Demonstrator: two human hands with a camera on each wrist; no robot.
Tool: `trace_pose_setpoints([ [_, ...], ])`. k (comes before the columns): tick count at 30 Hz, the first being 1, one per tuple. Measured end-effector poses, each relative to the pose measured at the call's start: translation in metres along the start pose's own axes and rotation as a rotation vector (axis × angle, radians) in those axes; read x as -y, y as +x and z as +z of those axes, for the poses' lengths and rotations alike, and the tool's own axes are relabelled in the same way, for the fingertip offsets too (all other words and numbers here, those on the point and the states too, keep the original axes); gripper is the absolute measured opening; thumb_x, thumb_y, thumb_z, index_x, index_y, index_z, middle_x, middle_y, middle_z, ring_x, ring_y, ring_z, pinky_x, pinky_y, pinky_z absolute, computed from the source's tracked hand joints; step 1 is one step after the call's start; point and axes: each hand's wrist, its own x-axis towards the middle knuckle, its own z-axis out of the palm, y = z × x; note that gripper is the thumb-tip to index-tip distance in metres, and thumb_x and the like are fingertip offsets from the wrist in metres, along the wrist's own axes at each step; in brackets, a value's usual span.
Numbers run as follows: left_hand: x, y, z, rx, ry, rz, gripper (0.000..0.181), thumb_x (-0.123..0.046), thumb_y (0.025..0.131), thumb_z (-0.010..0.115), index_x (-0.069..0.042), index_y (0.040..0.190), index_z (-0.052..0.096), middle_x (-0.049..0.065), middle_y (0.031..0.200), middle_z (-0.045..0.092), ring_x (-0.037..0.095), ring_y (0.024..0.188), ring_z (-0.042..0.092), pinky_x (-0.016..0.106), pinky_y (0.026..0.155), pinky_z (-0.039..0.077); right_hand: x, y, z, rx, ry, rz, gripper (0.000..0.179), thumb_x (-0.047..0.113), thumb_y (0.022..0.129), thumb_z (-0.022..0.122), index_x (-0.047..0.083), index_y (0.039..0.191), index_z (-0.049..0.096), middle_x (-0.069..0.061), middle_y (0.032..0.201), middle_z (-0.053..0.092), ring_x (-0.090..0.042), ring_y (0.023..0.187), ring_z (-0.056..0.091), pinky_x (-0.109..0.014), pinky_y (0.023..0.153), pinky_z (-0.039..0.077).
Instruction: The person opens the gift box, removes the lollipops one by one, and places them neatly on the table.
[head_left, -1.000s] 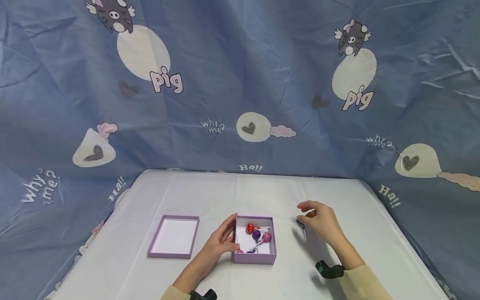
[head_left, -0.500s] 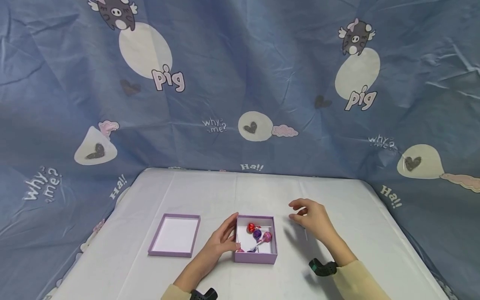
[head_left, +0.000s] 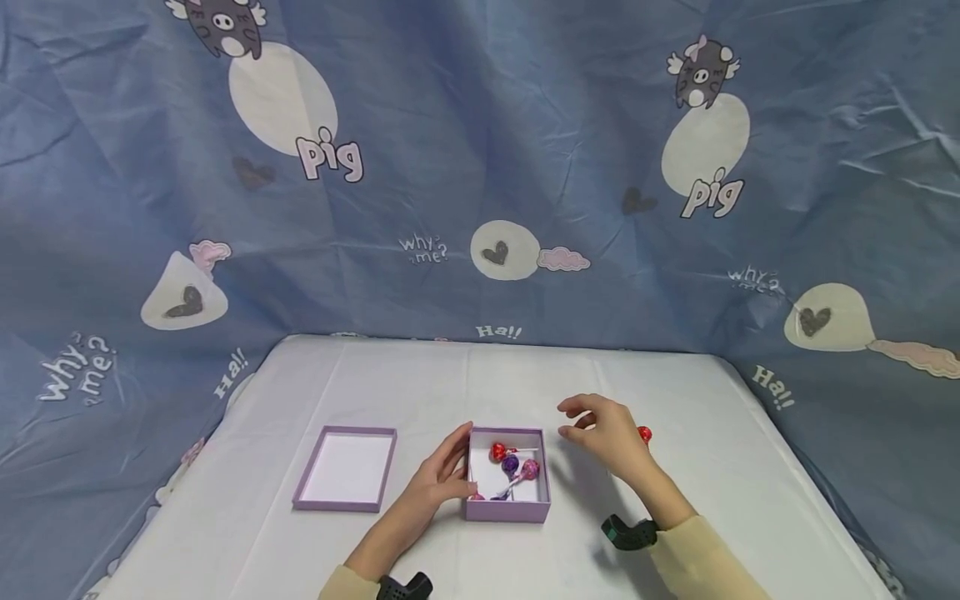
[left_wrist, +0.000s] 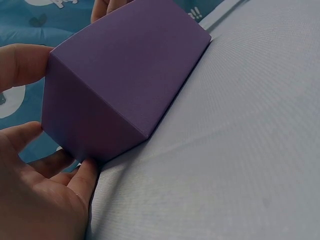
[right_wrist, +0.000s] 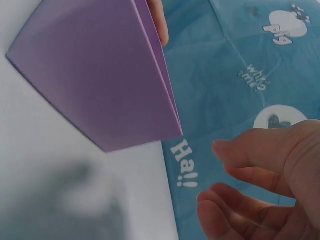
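A lilac box (head_left: 507, 511), its top uncovered, stands on the white table. Several wrapped lollipops lie inside, among them a red lollipop (head_left: 498, 452), a purple lollipop (head_left: 511, 465) and a pink lollipop (head_left: 530, 469). My left hand (head_left: 431, 493) holds the box by its left side, thumb near the front corner and a finger at the back corner. To the right of the box hovers my right hand (head_left: 606, 435), thumb and fingers apart; the right wrist view shows nothing between them. Behind its wrist, another red lollipop (head_left: 644, 434) is partly hidden.
A shallow lilac lid (head_left: 337, 506) lies inner side up on the white tabletop (head_left: 525, 392), left of my left hand. A blue printed cloth (head_left: 420, 192) hangs behind the table.
My right hand has moved left towards the box. The purple lollipop by its fingertips has gone from view, and a red one now shows behind the wrist. My left hand stays on the box.
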Motion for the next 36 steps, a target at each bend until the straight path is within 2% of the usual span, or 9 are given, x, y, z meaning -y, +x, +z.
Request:
trace_pose_setpoints([
  [10, 0.003, 0.001, -0.003, 0.003, -0.005, 0.021, 0.08, -0.001, 0.094, 0.062, -0.021, 0.161, 0.023, 0.012, 0.167, 0.013, 0.028, 0.153, 0.013, 0.034, 0.12, 0.02, 0.017, -0.005, 0.012, 0.04, 0.008, -0.017, 0.031, 0.01, 0.08, 0.085, 0.017, 0.108, 0.075, 0.0, 0.099, 0.071, -0.011, 0.081, 0.067, -0.026, 0.062, 0.057],
  [14, 0.003, 0.001, -0.003, -0.009, 0.019, 0.018, 0.073, -0.007, 0.099, 0.059, -0.02, 0.161, 0.024, 0.012, 0.167, 0.014, 0.028, 0.152, 0.014, 0.036, 0.121, 0.018, 0.023, -0.007, 0.017, 0.069, 0.035, -0.036, 0.03, 0.006, 0.08, 0.083, 0.016, 0.107, 0.075, -0.006, 0.1, 0.071, -0.011, 0.08, 0.067, -0.026, 0.063, 0.057],
  [20, 0.002, 0.0, -0.001, -0.028, 0.044, -0.011, 0.063, -0.015, 0.104, 0.053, -0.023, 0.16, 0.026, 0.011, 0.166, 0.017, 0.026, 0.152, 0.016, 0.04, 0.121, 0.019, 0.031, -0.011, 0.023, 0.106, 0.061, -0.073, 0.028, 0.006, 0.081, 0.082, 0.014, 0.107, 0.075, -0.007, 0.098, 0.072, -0.013, 0.08, 0.067, -0.025, 0.065, 0.058],
  [26, 0.001, 0.001, 0.0, -0.035, 0.057, -0.002, 0.06, -0.014, 0.106, 0.048, -0.02, 0.161, 0.026, 0.014, 0.166, 0.016, 0.031, 0.152, 0.015, 0.048, 0.12, 0.017, 0.036, -0.012, 0.03, 0.129, 0.074, -0.085, 0.026, 0.008, 0.082, 0.082, 0.012, 0.107, 0.075, -0.005, 0.099, 0.072, -0.015, 0.082, 0.067, -0.025, 0.066, 0.058],
  [36, 0.001, -0.001, 0.0, -0.045, 0.046, -0.01, 0.059, -0.012, 0.106, 0.048, -0.021, 0.16, 0.028, 0.014, 0.166, 0.018, 0.03, 0.151, 0.017, 0.047, 0.121, 0.018, 0.044, -0.015, 0.044, 0.205, 0.087, -0.132, 0.026, 0.008, 0.084, 0.081, 0.011, 0.109, 0.075, -0.006, 0.101, 0.072, -0.012, 0.082, 0.067, -0.025, 0.067, 0.058],
])
